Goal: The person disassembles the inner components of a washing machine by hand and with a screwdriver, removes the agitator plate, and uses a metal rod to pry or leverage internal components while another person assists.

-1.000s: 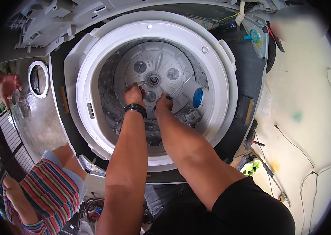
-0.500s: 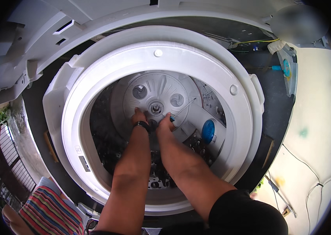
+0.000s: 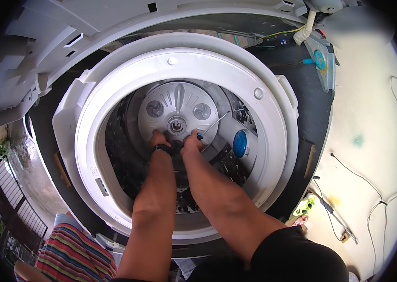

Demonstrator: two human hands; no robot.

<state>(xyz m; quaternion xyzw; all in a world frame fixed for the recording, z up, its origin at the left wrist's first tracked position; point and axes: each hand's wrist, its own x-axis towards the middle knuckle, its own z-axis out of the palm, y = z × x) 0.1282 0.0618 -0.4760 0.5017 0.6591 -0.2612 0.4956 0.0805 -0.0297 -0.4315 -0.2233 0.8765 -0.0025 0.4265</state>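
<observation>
Both my arms reach down into a top-loading washing machine, through the white ring (image 3: 88, 113) around its opening. At the bottom lies a round grey-white pulsator (image 3: 179, 101) with a bare hub in its middle. My left hand (image 3: 160, 139), with a dark band on its wrist, is closed at the pulsator's near rim; its lower fingers are hidden. Close beside it, my right hand (image 3: 192, 142) is closed around a screwdriver (image 3: 215, 123), also at that rim. The blue-black handle is mostly covered, and the thin shaft points up and right.
A blue oval cap (image 3: 240, 143) sits on the drum's right wall. Raised grey-white panels (image 3: 53, 42) stand behind. At the right edge a blue-handled tool (image 3: 315, 60) rests on a bracket. A cable (image 3: 358, 176) and a long tool (image 3: 337, 218) lie on the right; striped cloth (image 3: 74, 254) is at lower left.
The view has shifted, so the machine sits further left. Another person's hand at the left edge has gone out of view. My hands stay at the pulsator's near rim.
</observation>
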